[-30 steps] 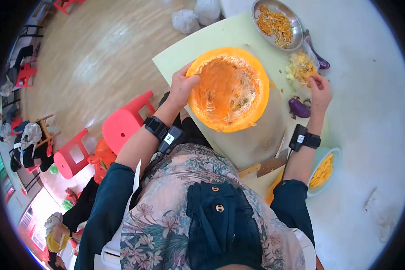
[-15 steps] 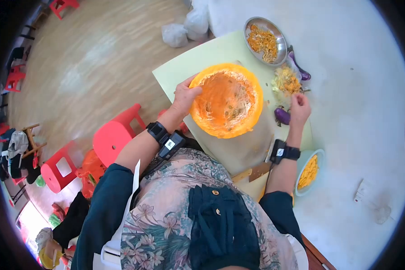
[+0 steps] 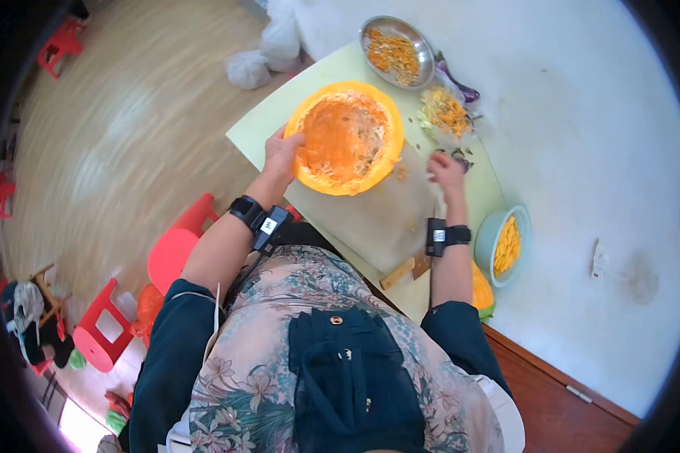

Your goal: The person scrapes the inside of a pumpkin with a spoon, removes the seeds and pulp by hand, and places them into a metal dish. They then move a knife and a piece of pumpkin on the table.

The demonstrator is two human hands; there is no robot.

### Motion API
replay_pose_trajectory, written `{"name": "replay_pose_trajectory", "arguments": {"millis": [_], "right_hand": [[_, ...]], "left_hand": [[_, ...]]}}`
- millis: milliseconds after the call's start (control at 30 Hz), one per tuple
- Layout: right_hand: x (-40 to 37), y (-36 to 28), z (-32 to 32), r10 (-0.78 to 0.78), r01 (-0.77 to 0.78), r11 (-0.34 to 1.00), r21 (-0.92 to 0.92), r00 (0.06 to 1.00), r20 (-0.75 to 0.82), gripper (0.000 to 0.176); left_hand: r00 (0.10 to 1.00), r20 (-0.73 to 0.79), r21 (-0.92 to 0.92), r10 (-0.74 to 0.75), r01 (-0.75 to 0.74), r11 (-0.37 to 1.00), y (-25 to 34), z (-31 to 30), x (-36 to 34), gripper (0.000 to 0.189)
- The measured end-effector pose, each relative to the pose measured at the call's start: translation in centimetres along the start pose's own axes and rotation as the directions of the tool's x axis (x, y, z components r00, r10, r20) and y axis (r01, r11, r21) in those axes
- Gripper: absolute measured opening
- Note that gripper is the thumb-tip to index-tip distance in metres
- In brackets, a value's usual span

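Observation:
My left hand (image 3: 282,157) grips the left rim of a hollowed pumpkin half (image 3: 341,136), thumb over the edge. Its orange inside faces up, with stringy pulp and a few seeds on the wall. To the right of the pumpkin is my right hand (image 3: 447,174), fingers loosely bent and apart, with nothing visible in them. Just beyond it, a purple eggplant (image 3: 467,164) is mostly hidden by the hand. A pile of pumpkin pulp and peelings (image 3: 446,115) lies on clear plastic above that hand.
A steel bowl (image 3: 429,69) holds pulp and seeds, with another eggplant (image 3: 459,83) beside it. A knife (image 3: 400,275) lies by the cutting board (image 3: 355,219). Near my right forearm are a basin (image 3: 482,245) of pumpkin pieces and another pumpkin piece (image 3: 480,290). Red stools (image 3: 175,245) stand left.
My right hand has moved from the pulp pile back toward the pumpkin, and its pinched fingers have loosened. My left hand still holds the pumpkin. The whole view has shifted.

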State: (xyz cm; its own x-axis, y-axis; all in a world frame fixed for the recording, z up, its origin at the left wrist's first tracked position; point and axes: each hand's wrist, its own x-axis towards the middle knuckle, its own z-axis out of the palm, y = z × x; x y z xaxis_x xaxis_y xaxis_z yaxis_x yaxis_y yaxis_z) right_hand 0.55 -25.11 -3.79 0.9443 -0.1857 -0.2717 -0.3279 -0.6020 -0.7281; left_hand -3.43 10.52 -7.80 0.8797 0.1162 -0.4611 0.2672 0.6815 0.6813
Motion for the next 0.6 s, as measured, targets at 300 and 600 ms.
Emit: {"name": "replay_pose_trajectory", "arguments": {"millis": [300,600], "right_hand": [[-1.7,1.1,9.7,-0.376,0.319,0.861,-0.396,0.924,-0.074,0.031],[4.3,-1.9,1.4,-0.314,0.313,0.949,-0.027,0.945,-0.095,0.021]], "left_hand": [[0.999,-0.032,0.098,0.011,-0.008,0.995,0.5,-0.1,0.4,0.039],[0.999,-0.050,0.031,-0.002,0.003,1.000,0.3,0.0,-0.1,0.038]]}}
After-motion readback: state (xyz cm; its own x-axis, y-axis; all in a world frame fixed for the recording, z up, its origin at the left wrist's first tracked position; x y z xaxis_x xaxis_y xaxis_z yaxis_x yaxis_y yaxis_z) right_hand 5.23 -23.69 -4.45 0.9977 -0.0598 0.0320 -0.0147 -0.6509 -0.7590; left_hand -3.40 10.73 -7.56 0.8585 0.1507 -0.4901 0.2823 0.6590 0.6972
